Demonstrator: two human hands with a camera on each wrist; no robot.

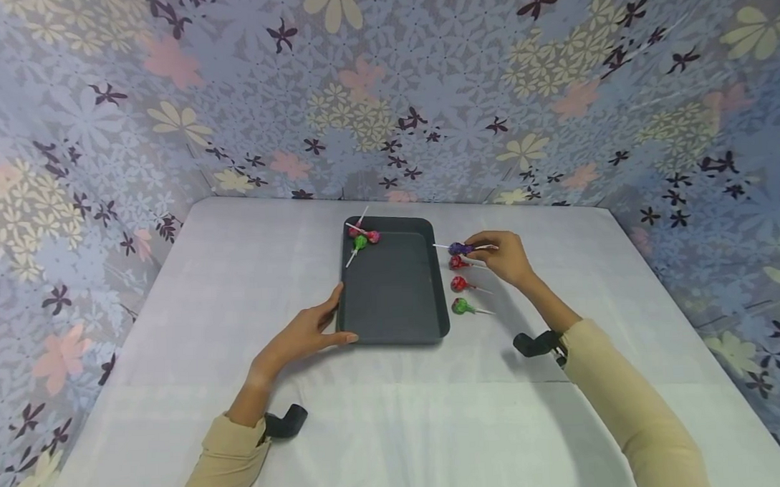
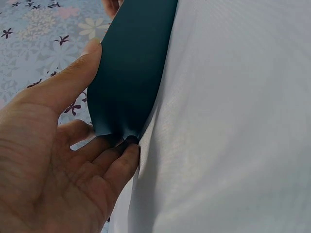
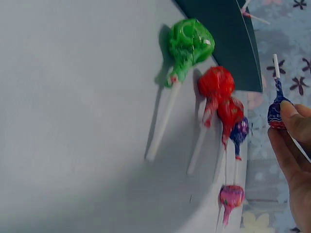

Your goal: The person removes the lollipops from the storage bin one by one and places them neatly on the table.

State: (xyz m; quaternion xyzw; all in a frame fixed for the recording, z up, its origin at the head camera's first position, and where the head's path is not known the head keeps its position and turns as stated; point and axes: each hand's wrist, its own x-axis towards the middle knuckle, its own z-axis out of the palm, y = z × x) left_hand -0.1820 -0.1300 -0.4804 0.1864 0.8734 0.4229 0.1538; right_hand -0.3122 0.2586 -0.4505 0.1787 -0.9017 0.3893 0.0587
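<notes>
My left hand [image 1: 309, 336] holds the near left corner of a dark grey tray [image 1: 394, 293]. In the left wrist view, the thumb lies on one side of the tray [image 2: 131, 68] and the fingers curl at its end. Beyond the tray's right side, my right hand [image 1: 507, 259] pinches a blue-wrapped lollipop [image 3: 276, 114] between thumb and fingers, its white stick pointing away from the hand. Below it on the table lie a green lollipop [image 3: 189, 43], two red lollipops [image 1: 459, 283], another blue lollipop [image 3: 239, 130] and a pink lollipop [image 3: 232, 195].
In the tray's far left corner lie a green lollipop [image 1: 360, 242] and pink-red lollipops [image 1: 373, 237], their sticks crossing. A white cloth [image 1: 396, 422] covers the table. Flower-patterned fabric [image 1: 385, 93] stands behind and at both sides.
</notes>
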